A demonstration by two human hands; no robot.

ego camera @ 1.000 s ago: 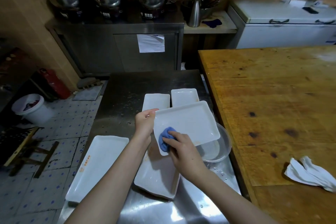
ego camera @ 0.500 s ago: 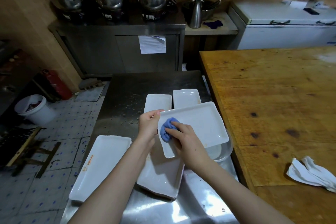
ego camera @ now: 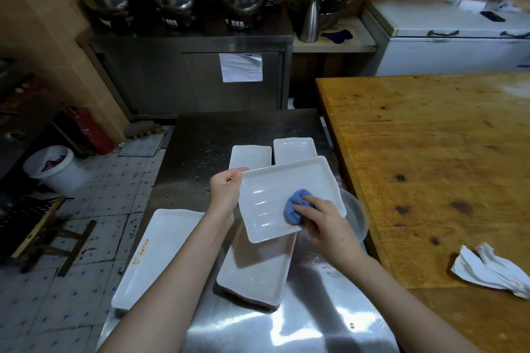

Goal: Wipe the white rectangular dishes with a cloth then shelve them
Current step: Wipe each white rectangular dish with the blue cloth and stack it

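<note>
My left hand [ego camera: 224,193] grips the left edge of a white rectangular dish [ego camera: 275,186], held tilted above the steel table. My right hand [ego camera: 321,216] holds a bunched blue cloth [ego camera: 295,208] pressed on the dish's inner face, near its middle. Under the held dish lies a stack of white rectangular dishes [ego camera: 255,272]. A long white dish [ego camera: 156,255] lies at the table's left edge. Two small white dishes [ego camera: 249,155] [ego camera: 294,148] sit side by side behind the held one.
A clear bowl [ego camera: 357,218] sits on the steel table [ego camera: 229,135] beside a wooden table [ego camera: 430,157] with a crumpled white cloth [ego camera: 493,269]. Behind stands a steel cabinet [ego camera: 186,74] with pots, a white freezer [ego camera: 459,43], and a white bucket [ego camera: 54,166] on the floor.
The blue cloth and my right hand have slid from the dish's left edge toward its middle. The dish stays in my left hand at about the same spot.
</note>
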